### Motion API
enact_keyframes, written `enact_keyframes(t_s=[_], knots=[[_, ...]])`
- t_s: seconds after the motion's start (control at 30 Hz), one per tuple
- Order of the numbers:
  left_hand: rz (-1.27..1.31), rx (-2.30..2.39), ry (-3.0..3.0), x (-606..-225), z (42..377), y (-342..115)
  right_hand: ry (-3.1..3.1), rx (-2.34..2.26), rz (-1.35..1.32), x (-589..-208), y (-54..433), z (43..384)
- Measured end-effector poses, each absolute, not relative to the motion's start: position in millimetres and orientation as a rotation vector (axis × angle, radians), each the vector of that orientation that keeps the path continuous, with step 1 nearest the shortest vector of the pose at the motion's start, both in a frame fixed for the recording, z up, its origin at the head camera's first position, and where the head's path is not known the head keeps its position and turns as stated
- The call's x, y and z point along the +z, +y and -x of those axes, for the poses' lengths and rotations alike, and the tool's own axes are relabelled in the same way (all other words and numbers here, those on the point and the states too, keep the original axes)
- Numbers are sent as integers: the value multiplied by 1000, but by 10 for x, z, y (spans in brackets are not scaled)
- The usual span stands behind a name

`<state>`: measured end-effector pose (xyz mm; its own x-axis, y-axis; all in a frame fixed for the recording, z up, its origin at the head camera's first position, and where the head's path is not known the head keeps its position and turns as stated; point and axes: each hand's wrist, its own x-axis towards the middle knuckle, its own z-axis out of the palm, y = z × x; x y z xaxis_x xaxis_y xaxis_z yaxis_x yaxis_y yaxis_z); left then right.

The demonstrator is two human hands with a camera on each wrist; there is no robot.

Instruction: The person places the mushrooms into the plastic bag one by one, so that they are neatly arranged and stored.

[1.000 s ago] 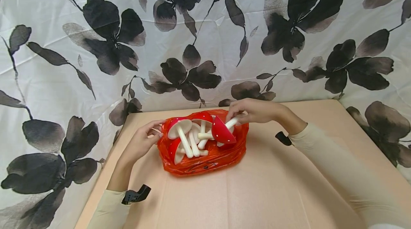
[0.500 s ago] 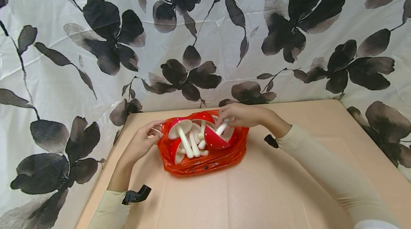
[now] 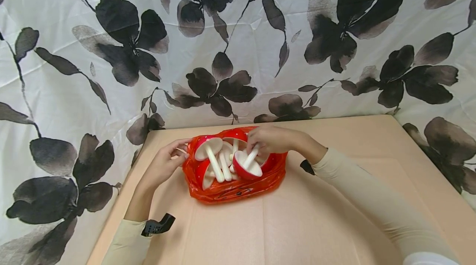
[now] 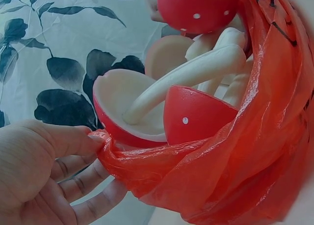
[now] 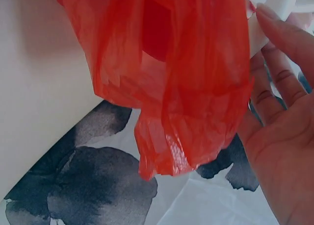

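Note:
A red plastic bag (image 3: 238,197), its mouth spread wide, holds several toy mushrooms with white stems and red, white-dotted caps; one mushroom (image 3: 209,151) leans at its left side. My left hand (image 3: 163,164) pinches the bag's left rim between thumb and fingers, clearest in the left wrist view. Over the bag's right part, my right hand (image 3: 271,139) grips another mushroom (image 3: 247,171) by its stem, cap downward, the white underside facing up. In the right wrist view the bag (image 5: 196,97) hides most of the contents, and the thumb and fingers (image 5: 284,34) lie around a white stem.
The bag sits near the back edge of a light tan table (image 3: 305,215). Behind it hangs a white cloth (image 3: 271,104) with dark flower prints. Each wrist wears a black camera mount, such as the left mount (image 3: 158,225).
My right hand has moved left and slightly down over the bag with its mushroom. The mushroom's cap has turned from showing its red top to its white underside. The left hand has stayed put.

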<state>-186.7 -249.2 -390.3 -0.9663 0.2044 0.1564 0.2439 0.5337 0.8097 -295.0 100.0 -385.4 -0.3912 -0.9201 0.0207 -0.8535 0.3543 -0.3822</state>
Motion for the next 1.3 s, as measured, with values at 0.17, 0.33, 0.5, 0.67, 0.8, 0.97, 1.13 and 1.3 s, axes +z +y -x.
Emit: enact_keyframes(t_s=[0.17,0.33,0.5,0.67,0.8,0.97,1.13,1.3], knots=[[396,-1460,-2713,-3887,1865,-2488,2283,-534,1612,-3896,967,2933],[400,-1444,-2716,-3874,1860,-2474,2213,-509,1521,-3934,932,2924],[389,-1438,-2722,-3991,1946,-2527,2261,-478,1466,-3956,906,2943],[387,-1434,-2723,-4158,2046,-2625,2383,-425,1505,-3979,933,2996],[403,-1455,-2702,-4197,2064,-2660,2452,-398,1460,-4003,951,3020],[418,-1471,-2688,-4202,2065,-2663,2514,-343,1407,-4026,936,3008],[407,-1469,-2696,-4208,2062,-2668,2520,-305,1429,-4038,938,2982],[393,-1468,-2694,-4214,2048,-2670,2518,-343,1399,-4073,975,2962]])
